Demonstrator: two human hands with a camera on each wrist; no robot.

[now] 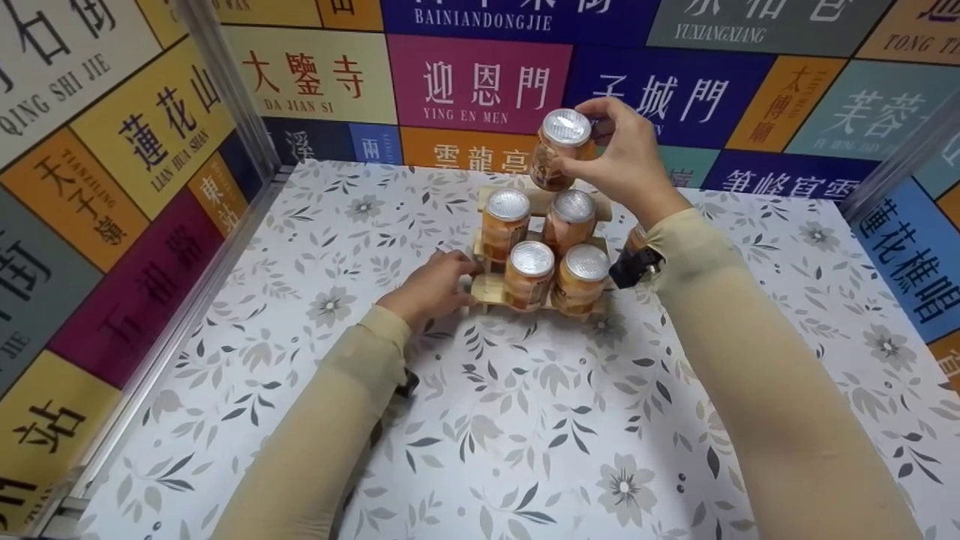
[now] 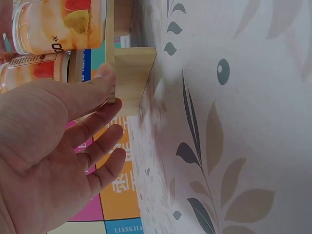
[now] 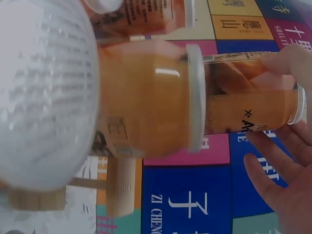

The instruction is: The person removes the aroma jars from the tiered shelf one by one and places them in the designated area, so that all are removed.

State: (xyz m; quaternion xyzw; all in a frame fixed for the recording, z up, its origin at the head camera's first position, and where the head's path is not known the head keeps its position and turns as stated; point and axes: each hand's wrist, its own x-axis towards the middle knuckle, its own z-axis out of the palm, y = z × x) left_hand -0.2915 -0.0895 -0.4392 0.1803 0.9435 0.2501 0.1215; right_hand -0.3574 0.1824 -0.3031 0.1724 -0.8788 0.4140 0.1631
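Note:
A wooden tiered rack [image 1: 491, 289] bears two cans with silver lids on its lower step, the left front can [image 1: 529, 281] and the right front can [image 1: 581, 283]. Behind them stand the left rear can [image 1: 505, 225] and the right rear can [image 1: 570, 221]. My left hand [image 1: 435, 289] pinches the rack's left edge; in the left wrist view its thumb [image 2: 97, 83] lies against the board. Above the rear pair, my right hand [image 1: 630, 157] grips another can [image 1: 551, 169] between thumb and fingers. Its printed label shows in the right wrist view.
One more can [image 1: 636, 238] stands right of the rack, partly hidden behind the right wrist. A white leaf-patterned cloth [image 1: 480, 435] covers the table. Panels with Chinese characters [image 1: 480, 82] rise at the back and both sides.

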